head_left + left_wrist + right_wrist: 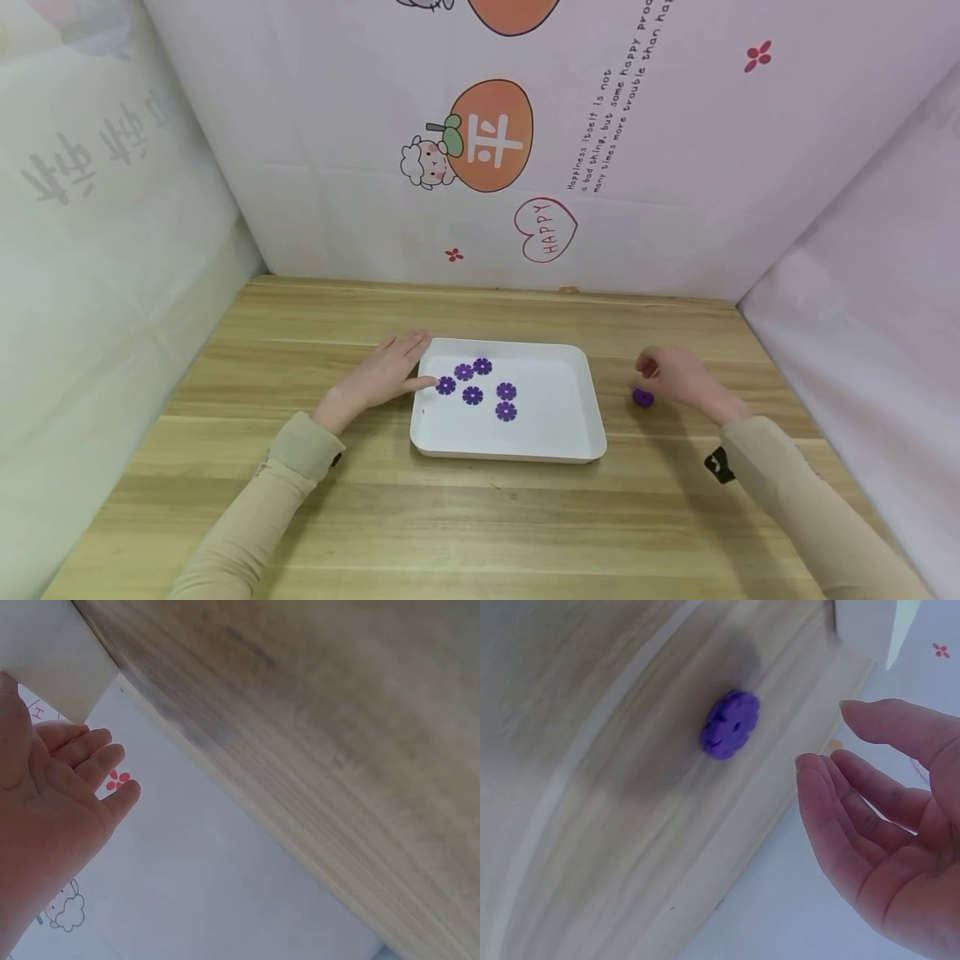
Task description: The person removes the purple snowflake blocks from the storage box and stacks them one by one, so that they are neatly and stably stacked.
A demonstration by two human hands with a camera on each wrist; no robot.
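A shallow white tray (540,433) lies on the table with several purple snowflake discs (506,412) spread over its left and middle parts. At its left rim is my left hand (382,373), fingers extended at the upper left corner. Its thumb reaches over the rim, close to the leftmost disc (446,385). To the right of the tray, my right hand (678,377) hovers by a small purple stack of snowflake discs (731,724) on the wood. In the right wrist view its fingers bend loosely, thumb apart from them, and nothing is between them.
A wooden table (465,525) carries everything. White printed cloth (337,167) stands behind it, and plain white cloth rises at both sides. A black tag-like piece (720,465) shows by the right sleeve cuff.
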